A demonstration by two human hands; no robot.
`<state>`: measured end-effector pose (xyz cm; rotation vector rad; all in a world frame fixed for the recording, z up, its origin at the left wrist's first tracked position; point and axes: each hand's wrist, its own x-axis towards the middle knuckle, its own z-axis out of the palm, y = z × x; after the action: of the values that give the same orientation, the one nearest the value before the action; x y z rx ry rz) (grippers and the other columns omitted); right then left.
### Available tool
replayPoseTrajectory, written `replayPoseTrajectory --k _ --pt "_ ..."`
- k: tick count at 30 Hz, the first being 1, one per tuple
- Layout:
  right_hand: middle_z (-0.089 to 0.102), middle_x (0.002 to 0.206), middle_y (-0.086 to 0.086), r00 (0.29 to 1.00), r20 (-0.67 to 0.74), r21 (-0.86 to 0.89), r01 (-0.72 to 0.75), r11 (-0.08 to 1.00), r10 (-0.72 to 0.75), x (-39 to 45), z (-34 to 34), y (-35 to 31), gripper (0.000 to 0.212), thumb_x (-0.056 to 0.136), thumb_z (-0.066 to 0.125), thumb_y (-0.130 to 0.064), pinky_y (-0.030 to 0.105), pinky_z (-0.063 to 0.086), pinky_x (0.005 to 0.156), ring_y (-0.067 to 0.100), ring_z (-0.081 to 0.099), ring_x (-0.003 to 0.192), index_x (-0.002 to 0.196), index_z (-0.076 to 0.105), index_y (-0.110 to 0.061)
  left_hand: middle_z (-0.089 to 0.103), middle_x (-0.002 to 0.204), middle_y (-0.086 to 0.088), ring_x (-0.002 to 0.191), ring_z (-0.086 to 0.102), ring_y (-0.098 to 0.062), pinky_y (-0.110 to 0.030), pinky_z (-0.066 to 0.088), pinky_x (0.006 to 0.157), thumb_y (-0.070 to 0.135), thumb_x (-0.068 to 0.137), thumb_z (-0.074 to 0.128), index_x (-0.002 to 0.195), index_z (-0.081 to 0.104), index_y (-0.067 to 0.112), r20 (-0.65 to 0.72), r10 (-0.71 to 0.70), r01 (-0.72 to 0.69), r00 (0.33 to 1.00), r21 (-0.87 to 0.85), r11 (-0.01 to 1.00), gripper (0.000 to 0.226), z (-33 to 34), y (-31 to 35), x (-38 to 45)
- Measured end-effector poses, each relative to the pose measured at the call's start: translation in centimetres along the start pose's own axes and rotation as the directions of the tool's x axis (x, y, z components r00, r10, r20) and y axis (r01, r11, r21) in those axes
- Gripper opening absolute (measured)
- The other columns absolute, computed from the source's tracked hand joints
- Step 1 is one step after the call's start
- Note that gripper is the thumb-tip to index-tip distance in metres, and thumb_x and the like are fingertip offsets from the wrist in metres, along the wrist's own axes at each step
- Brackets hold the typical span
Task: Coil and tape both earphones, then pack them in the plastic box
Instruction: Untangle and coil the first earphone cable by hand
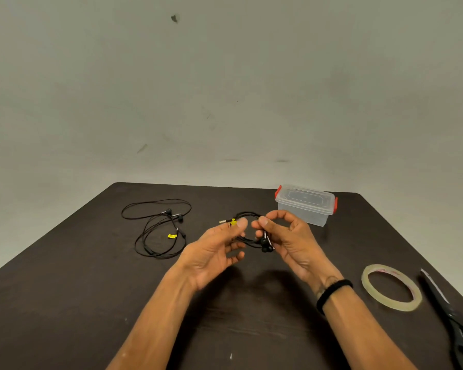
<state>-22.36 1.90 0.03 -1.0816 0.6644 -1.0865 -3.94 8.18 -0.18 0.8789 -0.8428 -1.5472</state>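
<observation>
Both my hands hold a coiled black earphone (251, 240) above the middle of the dark table (91, 289). My left hand (214, 252) pinches the coil near its yellow tag and plug. My right hand (286, 241) grips the other side, where the two earbuds hang down. A second black earphone (158, 228) lies loose and uncoiled on the table at the left, with a yellow tag on its cable. The clear plastic box (305, 205) with red latches stands closed at the back right.
A roll of clear tape (392, 288) lies flat at the right, beside black scissors (449, 311) near the table's right edge. A plain wall rises behind the table.
</observation>
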Motion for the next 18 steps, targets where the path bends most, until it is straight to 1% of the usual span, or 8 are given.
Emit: replayPoseTrajectory --k 3,5,6,9,12,15,17,18 --pt "0.079 0.104 0.023 1.0 -0.002 -0.004 0.004 1.0 -0.004 0.0 -0.1 -0.1 0.025 0.081 0.08 -0.012 0.026 0.062 0.071 0.019 0.076 0.075 0.101 0.066 -0.006 0.067 0.086 0.003 0.08 0.063 -0.011 -0.031 0.052 0.079 0.018 0.075 0.091 0.086 0.068 0.023 -0.024 0.08 -0.078 0.997 0.086 0.993 0.026 0.0 -0.6 0.3" --pt "0.079 0.103 0.024 1.0 0.004 -0.028 -0.011 1.0 0.011 0.1 -0.3 0.0 0.024 0.082 0.081 -0.012 0.026 0.062 0.07 0.019 0.076 0.075 0.101 0.067 -0.005 0.066 0.081 0.006 0.08 0.061 -0.01 -0.031 0.051 0.079 0.021 0.083 0.084 0.084 0.07 0.025 -0.087 0.182 -0.154 0.979 0.259 0.953 0.014 0.0 -0.8 0.6" --pt "0.079 0.103 0.024 1.0 0.009 -0.046 -0.019 0.999 0.019 0.2 -0.3 0.1 0.025 0.083 0.081 -0.012 0.027 0.063 0.071 0.02 0.076 0.075 0.102 0.067 -0.003 0.065 0.079 0.008 0.079 0.059 -0.008 -0.029 0.05 0.077 0.025 0.087 0.082 0.084 0.071 0.024 -0.114 0.259 -0.195 0.959 0.396 0.897 0.012 -0.2 -0.8 0.7" --pt "0.078 0.103 0.025 1.0 0.018 -0.092 -0.023 0.996 0.025 0.4 -0.4 0.3 0.033 0.08 0.083 -0.013 0.031 0.064 0.076 0.022 0.075 0.075 0.105 0.068 0.001 0.069 0.074 0.012 0.07 0.06 -0.004 -0.025 0.046 0.069 0.035 0.095 0.075 0.089 0.075 0.024 -0.098 0.482 -0.264 0.871 0.735 0.625 0.012 -0.7 -1.0 1.3" --pt "0.078 0.103 0.027 0.999 0.018 -0.112 -0.029 0.993 0.031 0.3 -0.6 0.4 0.032 0.078 0.084 -0.014 0.032 0.064 0.076 0.02 0.075 0.073 0.102 0.068 -0.001 0.078 0.09 0.014 0.084 0.071 0.002 -0.023 0.056 0.077 0.039 0.099 0.068 0.109 0.077 0.03 -0.041 0.609 -0.301 0.792 0.842 0.448 0.016 -0.8 -1.3 1.3" --pt "0.078 0.103 0.026 0.999 0.031 -0.135 -0.035 0.99 0.04 0.2 -0.6 0.3 0.033 0.076 0.085 -0.015 0.031 0.064 0.074 0.02 0.075 0.073 0.101 0.068 -0.001 0.078 0.105 0.015 0.085 0.068 0.009 -0.011 0.05 0.077 0.045 0.102 0.06 0.134 0.069 0.032 0.037 0.687 -0.327 0.726 0.897 0.298 0.035 -1.3 -1.6 1.1" --pt "0.078 0.102 0.026 0.998 0.038 -0.151 -0.043 0.988 0.05 0.2 -0.5 0.3 0.036 0.078 0.085 -0.014 0.032 0.064 0.077 0.022 0.075 0.073 0.105 0.067 0.002 0.078 0.103 0.011 0.08 0.063 0.013 -0.007 0.044 0.073 0.049 0.103 0.055 0.13 0.072 0.028 0.064 0.72 -0.3 0.691 0.932 0.204 0.038 -1.6 -1.5 1.2" --pt "0.078 0.102 0.026 0.997 0.043 -0.163 -0.049 0.985 0.057 0.1 -0.5 0.2 0.037 0.079 0.084 -0.013 0.034 0.064 0.078 0.022 0.075 0.073 0.106 0.066 0.004 0.077 0.097 0.007 0.074 0.06 0.012 -0.008 0.043 0.069 0.05 0.104 0.053 0.123 0.076 0.025 0.06 0.736 -0.292 0.674 0.937 0.191 0.039 -1.7 -1.5 1.3"
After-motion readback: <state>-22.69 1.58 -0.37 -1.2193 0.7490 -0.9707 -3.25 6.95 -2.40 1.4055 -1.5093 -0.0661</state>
